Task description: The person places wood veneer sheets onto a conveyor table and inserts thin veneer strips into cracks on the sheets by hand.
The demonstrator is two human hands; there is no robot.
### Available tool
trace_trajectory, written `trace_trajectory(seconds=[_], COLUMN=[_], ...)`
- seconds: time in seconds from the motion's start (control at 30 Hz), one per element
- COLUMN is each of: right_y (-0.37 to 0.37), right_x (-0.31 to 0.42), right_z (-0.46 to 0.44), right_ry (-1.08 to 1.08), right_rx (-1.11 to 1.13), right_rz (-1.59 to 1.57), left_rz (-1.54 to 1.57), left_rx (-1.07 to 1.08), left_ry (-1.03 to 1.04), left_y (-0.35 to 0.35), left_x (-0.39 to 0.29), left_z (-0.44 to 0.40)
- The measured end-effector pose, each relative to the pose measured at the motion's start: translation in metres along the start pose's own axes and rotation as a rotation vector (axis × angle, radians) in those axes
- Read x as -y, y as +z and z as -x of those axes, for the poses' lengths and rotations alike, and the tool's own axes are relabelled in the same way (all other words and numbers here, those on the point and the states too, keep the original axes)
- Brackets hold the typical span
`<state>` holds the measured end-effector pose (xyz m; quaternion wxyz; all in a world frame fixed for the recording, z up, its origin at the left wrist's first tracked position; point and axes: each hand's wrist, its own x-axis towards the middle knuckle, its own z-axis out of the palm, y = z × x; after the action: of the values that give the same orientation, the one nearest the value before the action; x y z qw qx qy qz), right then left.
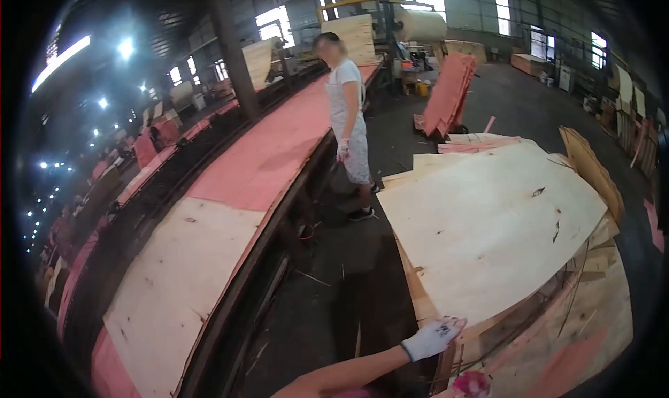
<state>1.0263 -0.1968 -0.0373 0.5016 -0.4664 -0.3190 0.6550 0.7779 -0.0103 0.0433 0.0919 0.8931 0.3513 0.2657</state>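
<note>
My left hand (433,339), in a white glove with stained fingertips, is closed at the near corner of a large pale veneer sheet (495,224). That sheet lies on top of a stack of other sheets and has a few dark knots and splits. Low in the view, below and right of the left hand, my right hand (472,384) shows as a pink-stained glove close to the stack's near edge. Its fingers are too unclear to make out.
On the left runs a long conveyor line bearing pink sheets (279,143) and a pale sheet (188,258). A person (348,112) stands beside it, beyond the dark floor gap (348,272). Pink boards (449,91) lean behind the stack. Curled veneer (592,168) sticks up at right.
</note>
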Motion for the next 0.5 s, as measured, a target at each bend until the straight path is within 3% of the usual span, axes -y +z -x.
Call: trace_trajectory(seconds=[0.1, 0.23, 0.3, 0.33, 0.37, 0.43, 0.5], right_y=[-0.079, -0.137, -0.177, -0.127, -0.056, -0.03, -0.065], right_x=[-0.008, -0.003, -0.03, 0.008, 0.027, 0.034, -0.017], right_z=[-0.056, -0.095, -0.152, -0.13, -0.112, -0.083, -0.098], right_ry=[-0.053, -0.073, 0.079, 0.15, -0.059, 0.093, 0.438], right_rx=[-0.08, 0.12, 0.235, 0.268, 0.014, -0.094, -0.356], right_rz=[-0.42, -0.486, -0.491, -0.498, -0.559, -0.582, -0.401], left_rz=[-0.119, -0.085, 0.061, -0.038, -0.12, 0.042, -0.005], left_rx=[-0.106, 0.243, 0.042, -0.007, -0.048, -0.008, 0.041], left_ry=[-0.018, -0.216, -0.232, -0.217, -0.191, -0.388, -0.509], left_y=[-0.02, -0.093, -0.081, -0.101, -0.12, -0.131, -0.142], left_x=[-0.011, -0.065, -0.075, -0.092, -0.117, -0.145, -0.168], left_z=[0.062, 0.162, 0.244, 0.267, 0.291, 0.347, 0.389])
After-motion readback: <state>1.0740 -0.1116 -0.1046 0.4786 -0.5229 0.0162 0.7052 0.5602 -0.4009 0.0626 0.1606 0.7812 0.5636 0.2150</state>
